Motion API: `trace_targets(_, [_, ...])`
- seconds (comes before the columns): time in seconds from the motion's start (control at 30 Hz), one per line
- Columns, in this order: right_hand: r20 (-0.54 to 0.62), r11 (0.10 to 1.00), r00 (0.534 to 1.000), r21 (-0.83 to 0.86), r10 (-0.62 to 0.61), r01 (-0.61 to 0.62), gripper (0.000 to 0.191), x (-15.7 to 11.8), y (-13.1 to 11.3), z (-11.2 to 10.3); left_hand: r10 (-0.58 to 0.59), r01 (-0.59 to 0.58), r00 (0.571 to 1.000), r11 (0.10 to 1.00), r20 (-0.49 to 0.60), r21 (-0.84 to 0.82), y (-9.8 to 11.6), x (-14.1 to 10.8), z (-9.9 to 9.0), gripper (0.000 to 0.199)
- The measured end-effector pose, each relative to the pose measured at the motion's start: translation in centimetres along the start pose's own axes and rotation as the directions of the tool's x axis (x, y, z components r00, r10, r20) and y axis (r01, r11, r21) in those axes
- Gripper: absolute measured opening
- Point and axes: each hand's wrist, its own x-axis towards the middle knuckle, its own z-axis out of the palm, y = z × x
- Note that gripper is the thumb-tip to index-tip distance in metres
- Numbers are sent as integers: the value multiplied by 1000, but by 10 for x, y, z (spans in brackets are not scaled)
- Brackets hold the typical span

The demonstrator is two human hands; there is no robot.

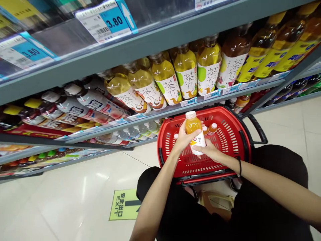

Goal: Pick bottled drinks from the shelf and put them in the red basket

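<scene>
Currently, both hands grip one bottle of orange drink (192, 125), held above the interior of a red shopping basket (184, 169) right of the frame's centre. The left hand (185, 139) reaches up from the lower edge of the frame and closes around the bottle's upper body, thumb across the front. The right hand (210, 151) enters from the lower right, its thumb pressed on the lower label; a black wristband (240, 166) circles that wrist. The bottle leans slightly, white cap toward the upper left.

The bottle's label is white with a red mark; its small print cannot be read. Tea bottles (187, 75) on the shelf at upper centre carry the characters "茶π". Blue-and-white price tags (114, 21) at upper left read "3.80". A green floor sign (120, 211), lower left of centre, reads "安全出口 EXIT", turned sideways.

The shelf edge (173, 108) runs diagonally beyond the basket, close to its far rim. Capped bottles (212, 128) lie inside, behind the held one; bare slotted basket floor extends to their right. A black handle (260, 132) projects rightward. Open tiled floor (72, 201) spans the lower left.
</scene>
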Motion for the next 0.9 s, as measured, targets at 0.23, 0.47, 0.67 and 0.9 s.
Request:
trace_targets(0.23, [263,981,959,131,105,-143,67,-12,-5,-2,-31,33,998,998,61,-46,5,-7,-5,75])
trace_targets(0.47, [17,957,997,279,72,-73,79,4,-4,9,117,-106,992,981,-58,162,-3,-13,4,66])
trace_targets(0.67, [-245,971,968,215,-54,108,74,20,9,7,278,-239,960,860,-21,450,-22,-13,5,60])
trace_targets(0.9, [-222,987,971,118,-83,111,70,12,2,9,454,-398,887,656,86,642,-25,-20,4,49])
